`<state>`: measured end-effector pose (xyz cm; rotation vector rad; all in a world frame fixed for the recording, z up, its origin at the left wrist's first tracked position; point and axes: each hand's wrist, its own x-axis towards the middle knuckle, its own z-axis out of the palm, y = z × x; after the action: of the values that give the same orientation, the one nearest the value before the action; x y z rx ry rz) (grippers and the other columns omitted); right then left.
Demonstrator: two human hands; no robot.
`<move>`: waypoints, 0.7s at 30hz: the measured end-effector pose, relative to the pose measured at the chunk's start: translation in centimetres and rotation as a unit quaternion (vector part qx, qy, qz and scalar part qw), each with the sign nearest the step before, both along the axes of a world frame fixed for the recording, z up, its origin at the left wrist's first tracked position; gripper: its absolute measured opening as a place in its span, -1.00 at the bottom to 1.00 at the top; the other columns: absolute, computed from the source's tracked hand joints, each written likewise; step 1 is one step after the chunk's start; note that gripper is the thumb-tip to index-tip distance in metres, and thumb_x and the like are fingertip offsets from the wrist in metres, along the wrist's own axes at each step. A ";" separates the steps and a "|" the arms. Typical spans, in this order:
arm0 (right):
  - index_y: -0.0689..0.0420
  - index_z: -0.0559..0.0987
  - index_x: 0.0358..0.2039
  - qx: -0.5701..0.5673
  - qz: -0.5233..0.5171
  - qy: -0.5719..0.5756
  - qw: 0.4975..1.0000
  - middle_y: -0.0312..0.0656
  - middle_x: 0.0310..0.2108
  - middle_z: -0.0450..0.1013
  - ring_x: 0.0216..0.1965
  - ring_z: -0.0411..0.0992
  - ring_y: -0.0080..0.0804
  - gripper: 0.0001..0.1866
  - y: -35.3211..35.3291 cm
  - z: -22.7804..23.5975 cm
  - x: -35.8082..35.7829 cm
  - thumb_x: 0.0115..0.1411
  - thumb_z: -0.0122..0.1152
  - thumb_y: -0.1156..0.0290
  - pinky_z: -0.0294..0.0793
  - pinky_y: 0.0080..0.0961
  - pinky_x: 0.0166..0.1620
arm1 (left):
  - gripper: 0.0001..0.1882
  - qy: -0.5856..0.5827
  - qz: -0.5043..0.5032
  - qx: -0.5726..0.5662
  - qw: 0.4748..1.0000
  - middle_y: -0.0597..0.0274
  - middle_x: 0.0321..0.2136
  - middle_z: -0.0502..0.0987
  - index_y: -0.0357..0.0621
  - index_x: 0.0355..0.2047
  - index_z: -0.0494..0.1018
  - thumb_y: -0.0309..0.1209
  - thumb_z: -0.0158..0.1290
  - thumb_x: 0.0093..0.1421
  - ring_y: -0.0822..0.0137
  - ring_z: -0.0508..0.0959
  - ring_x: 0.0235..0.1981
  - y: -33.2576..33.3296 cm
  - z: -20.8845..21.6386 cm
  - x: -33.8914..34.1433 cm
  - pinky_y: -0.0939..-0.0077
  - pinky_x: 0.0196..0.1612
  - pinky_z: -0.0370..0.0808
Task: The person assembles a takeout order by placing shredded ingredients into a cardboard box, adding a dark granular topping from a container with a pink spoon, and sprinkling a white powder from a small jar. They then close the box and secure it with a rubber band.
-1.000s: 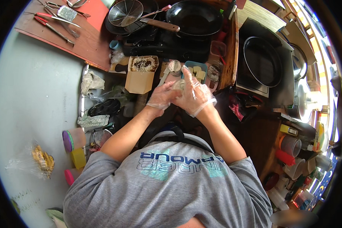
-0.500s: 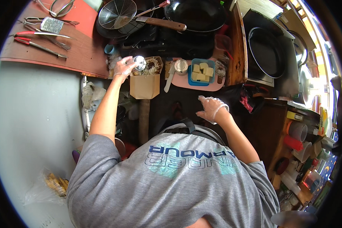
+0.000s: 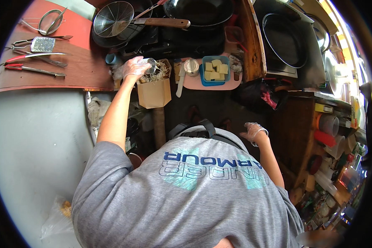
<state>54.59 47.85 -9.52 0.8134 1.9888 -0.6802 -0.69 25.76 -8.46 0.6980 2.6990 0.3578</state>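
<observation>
My left hand [image 3: 134, 68], in a clear glove, reaches up to the counter edge and grips a small clear jar [image 3: 150, 65], tipped over an open brown paper box [image 3: 154, 94] filled with pale shredded strands. My right hand [image 3: 254, 131], also gloved, hangs by my side with its fingers spread and nothing in it. To the right of the box lies a pink board [image 3: 225, 84] carrying a blue tub of pale cubes [image 3: 216, 70], a small round tin [image 3: 191, 66] and a white-handled knife [image 3: 180, 84].
A wire skimmer [image 3: 113, 18] and a black wok [image 3: 200, 10] sit behind the box. Another black pan [image 3: 284, 39] is at the right. Tongs and metal utensils [image 3: 37, 58] lie on a red-brown board at the left. Cluttered shelves with containers [image 3: 328, 136] stand at the right.
Both hands were together in front of my chest. My left hand then reached out to the paper box with the jar, and my right hand dropped down to my right side.
</observation>
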 end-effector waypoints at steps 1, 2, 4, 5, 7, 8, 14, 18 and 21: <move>0.19 0.51 0.30 -0.004 -0.006 -0.002 1.000 0.09 0.27 0.47 0.31 0.42 0.02 -0.24 0.1 -0.4 0.5 0.24 0.32 -0.07 0.40 -0.19 0.36 | -0.21 0.000 0.018 -0.005 1.000 0.12 0.10 0.67 0.12 0.18 0.61 0.10 0.37 -0.08 0.09 0.63 0.14 0.0 0.4 -0.1 0.28 0.24 0.51; 0.18 0.51 0.30 -0.008 -0.013 -0.004 1.000 0.09 0.28 0.47 0.32 0.42 0.02 -0.25 0.4 -0.7 1.1 0.24 0.32 -0.07 0.40 -0.19 0.36 | -0.22 0.000 0.035 -0.010 0.999 0.13 0.11 0.67 0.15 0.19 0.61 0.11 0.35 -0.08 0.09 0.63 0.15 -0.2 0.7 -0.2 0.27 0.24 0.51; 0.20 0.51 0.30 -0.006 -0.023 0.013 1.000 0.10 0.24 0.50 0.29 0.44 0.04 -0.24 0.6 -1.7 2.2 0.24 0.33 -0.07 0.41 -0.18 0.34 | -0.25 0.042 0.063 -0.077 0.994 0.15 0.12 0.66 0.24 0.19 0.60 0.09 0.33 -0.06 0.11 0.61 0.17 -0.9 1.3 -0.9 0.26 0.26 0.49; 0.21 0.52 0.28 0.003 -0.026 0.031 0.999 0.10 0.19 0.54 0.25 0.48 0.06 -0.25 0.6 -2.1 2.8 0.23 0.34 -0.05 0.44 -0.18 0.31 | -0.25 0.064 0.061 -0.096 0.991 0.15 0.11 0.66 0.24 0.19 0.60 0.10 0.33 -0.06 0.12 0.61 0.17 -1.4 1.6 -1.3 0.25 0.26 0.49; 0.23 0.53 0.27 0.012 -0.030 0.047 0.998 0.11 0.15 0.57 0.21 0.51 0.07 -0.25 0.7 -3.0 3.8 0.23 0.35 -0.04 0.47 -0.18 0.28 | -0.26 0.083 0.070 -0.126 0.986 0.13 0.11 0.66 0.25 0.19 0.61 0.09 0.33 -0.06 0.11 0.62 0.16 -2.3 2.0 -2.0 0.23 0.26 0.51; 0.23 0.53 0.27 0.012 -0.032 0.045 0.998 0.11 0.15 0.57 0.21 0.51 0.07 -0.25 0.8 -3.4 4.3 0.23 0.35 -0.04 0.47 -0.18 0.28 | -0.26 0.090 0.070 -0.122 0.986 0.13 0.11 0.66 0.25 0.19 0.61 0.08 0.33 -0.06 0.11 0.62 0.15 -2.5 2.1 -2.1 0.22 0.25 0.51; 0.25 0.53 0.27 -0.003 -0.046 0.044 0.998 0.13 0.13 0.58 0.19 0.53 0.08 -0.25 0.9 -5.2 6.2 0.22 0.35 -0.03 0.49 -0.19 0.26 | -0.27 0.086 0.076 -0.104 0.988 0.11 0.12 0.66 0.26 0.18 0.62 0.07 0.35 -0.06 0.07 0.62 0.16 -0.8 2.2 0.6 0.20 0.23 0.53; 0.24 0.51 0.30 -0.037 -0.077 0.018 0.996 0.15 0.27 0.47 0.32 0.42 0.08 -0.20 1.2 -6.0 7.0 0.23 0.33 -0.10 0.39 -0.18 0.37 | -0.26 0.031 0.071 -0.043 0.996 0.10 0.13 0.65 0.22 0.18 0.62 0.06 0.33 -0.08 0.10 0.62 0.17 0.7 2.3 2.9 0.28 0.22 0.53; 0.25 0.52 0.29 -0.040 -0.094 0.026 0.994 0.16 0.25 0.48 0.30 0.43 0.09 -0.20 1.4 -6.6 7.9 0.22 0.34 -0.10 0.39 -0.18 0.36 | -0.27 0.026 0.072 -0.048 0.996 0.08 0.13 0.65 0.20 0.17 0.63 0.05 0.32 -0.07 0.09 0.61 0.17 -0.4 2.6 3.1 0.27 0.23 0.53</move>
<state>62.54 49.25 -16.08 0.9504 1.9325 -0.8924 2.37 25.40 -5.82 0.4936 2.8028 0.2464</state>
